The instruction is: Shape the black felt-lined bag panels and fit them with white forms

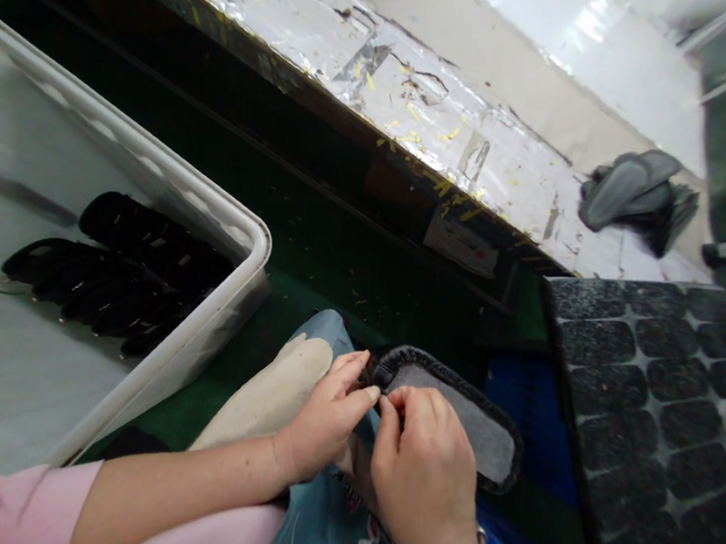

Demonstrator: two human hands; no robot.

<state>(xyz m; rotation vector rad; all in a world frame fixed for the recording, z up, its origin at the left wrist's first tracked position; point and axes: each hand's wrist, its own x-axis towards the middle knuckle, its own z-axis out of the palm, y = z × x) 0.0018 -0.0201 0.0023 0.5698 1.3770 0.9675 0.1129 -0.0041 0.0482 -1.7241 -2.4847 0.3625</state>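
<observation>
A slipper (461, 412) with a flat grey face and a raised black rim lies over my lap, its long end pointing right. My left hand (330, 405) is closed at the slipper's left end, thumb against the fingers. Right beside it, my right hand (426, 456) pinches at the same end, with the fingertips of both hands almost meeting. Whatever small part sits between the fingertips is too hidden to make out. A blue-green apron (318, 531) covers my lap under the hands.
On the left stands a white bin (261, 242) with several black slippers (103, 284) in rows. A scrap-littered workbench (514, 167) crosses behind, bearing a pile of grey pieces (637, 195). At right are a dark panel with rounded patches (650, 413) and a blue crate (525, 407).
</observation>
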